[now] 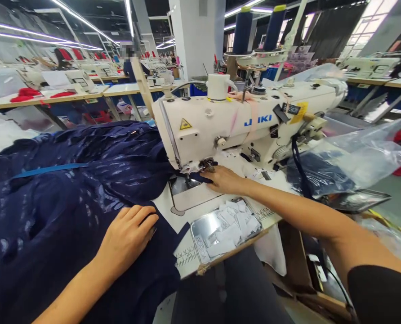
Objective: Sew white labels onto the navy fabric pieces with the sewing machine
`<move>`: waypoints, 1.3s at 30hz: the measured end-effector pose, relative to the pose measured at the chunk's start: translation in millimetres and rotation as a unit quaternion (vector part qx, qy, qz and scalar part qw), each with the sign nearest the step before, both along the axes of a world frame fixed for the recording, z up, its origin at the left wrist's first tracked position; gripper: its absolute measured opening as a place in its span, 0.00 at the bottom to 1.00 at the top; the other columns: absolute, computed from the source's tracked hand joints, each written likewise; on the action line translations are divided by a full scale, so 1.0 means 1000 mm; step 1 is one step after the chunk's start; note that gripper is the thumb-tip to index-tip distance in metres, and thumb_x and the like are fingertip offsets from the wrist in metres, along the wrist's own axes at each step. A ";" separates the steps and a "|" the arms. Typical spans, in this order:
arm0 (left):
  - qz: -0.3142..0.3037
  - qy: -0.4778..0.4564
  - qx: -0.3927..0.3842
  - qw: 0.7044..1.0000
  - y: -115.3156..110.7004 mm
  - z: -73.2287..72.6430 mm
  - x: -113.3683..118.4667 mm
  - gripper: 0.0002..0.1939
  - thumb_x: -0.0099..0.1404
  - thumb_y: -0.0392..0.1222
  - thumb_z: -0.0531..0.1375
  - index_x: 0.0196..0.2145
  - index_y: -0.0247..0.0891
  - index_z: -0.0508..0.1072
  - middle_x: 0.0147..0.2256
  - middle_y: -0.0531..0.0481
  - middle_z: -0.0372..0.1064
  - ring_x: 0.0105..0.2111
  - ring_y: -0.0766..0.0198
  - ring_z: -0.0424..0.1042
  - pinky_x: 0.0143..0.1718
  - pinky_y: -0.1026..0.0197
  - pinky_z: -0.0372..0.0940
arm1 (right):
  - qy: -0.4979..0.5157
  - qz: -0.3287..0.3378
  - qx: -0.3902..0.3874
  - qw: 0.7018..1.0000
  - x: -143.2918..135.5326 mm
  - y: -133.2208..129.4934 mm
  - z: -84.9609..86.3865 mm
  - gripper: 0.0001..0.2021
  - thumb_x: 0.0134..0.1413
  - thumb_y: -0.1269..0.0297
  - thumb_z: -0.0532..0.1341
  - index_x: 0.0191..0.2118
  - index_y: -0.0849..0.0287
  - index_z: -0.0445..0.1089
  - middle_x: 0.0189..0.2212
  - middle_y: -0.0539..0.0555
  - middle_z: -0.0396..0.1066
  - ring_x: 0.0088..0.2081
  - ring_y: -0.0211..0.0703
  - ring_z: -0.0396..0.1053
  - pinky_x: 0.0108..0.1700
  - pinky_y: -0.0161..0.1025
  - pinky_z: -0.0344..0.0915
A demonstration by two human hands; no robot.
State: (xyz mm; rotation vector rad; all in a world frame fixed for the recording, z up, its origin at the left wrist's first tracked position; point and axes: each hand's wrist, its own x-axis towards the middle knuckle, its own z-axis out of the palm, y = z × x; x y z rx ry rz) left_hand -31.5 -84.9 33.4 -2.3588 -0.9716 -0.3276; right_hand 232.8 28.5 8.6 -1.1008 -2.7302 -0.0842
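Dark navy garment fabric (69,220) lies bunched over the left half of the table, with a blue strip (52,169) across it. On this cloth my left hand (129,231) rests palm down, fingers lightly bent, its thumb partly hidden. At the needle area of the white sewing machine (203,123), my right hand (225,179) has its fingers closed on a small dark piece of the fabric beside the presser foot. The fingertips are partly hidden by the machine head. Nearer me, a metal tray (203,225) holds several white labels (234,220).
Two navy thread cones (242,33) stand behind the machine. To the right is a clear plastic bag (335,166) with dark cloth inside. A printed ruler scale (186,257) runs along the table edge. Other sewing tables (79,96) and a person (133,67) are farther back.
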 end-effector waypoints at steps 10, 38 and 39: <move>0.054 -0.230 -0.245 0.940 0.034 0.004 0.079 0.13 0.63 0.41 0.46 0.29 0.38 0.68 0.22 0.52 0.67 0.23 0.65 0.64 0.26 0.63 0.57 | 0.060 0.071 -0.043 0.995 0.058 -0.050 0.029 0.04 0.51 0.73 0.56 0.27 0.62 0.66 0.28 0.52 0.65 0.33 0.39 0.62 0.40 0.38 0.57; 0.063 -0.582 -0.630 0.510 0.044 0.017 0.064 0.15 0.41 0.48 0.66 0.19 0.33 0.70 0.16 0.56 0.62 0.17 0.74 0.55 0.19 0.69 0.50 | 0.176 0.232 0.449 0.845 -0.015 -0.050 0.025 0.07 0.55 0.71 0.53 0.31 0.63 0.68 0.25 0.53 0.70 0.21 0.33 0.58 0.24 0.36 0.51; 0.057 -0.592 -0.632 0.497 0.044 0.018 0.062 0.15 0.42 0.48 0.66 0.18 0.33 0.70 0.16 0.57 0.62 0.17 0.74 0.55 0.20 0.69 0.49 | 0.165 0.239 0.459 0.840 -0.019 -0.047 0.024 0.07 0.55 0.71 0.53 0.31 0.63 0.68 0.27 0.54 0.71 0.22 0.33 0.59 0.24 0.36 0.52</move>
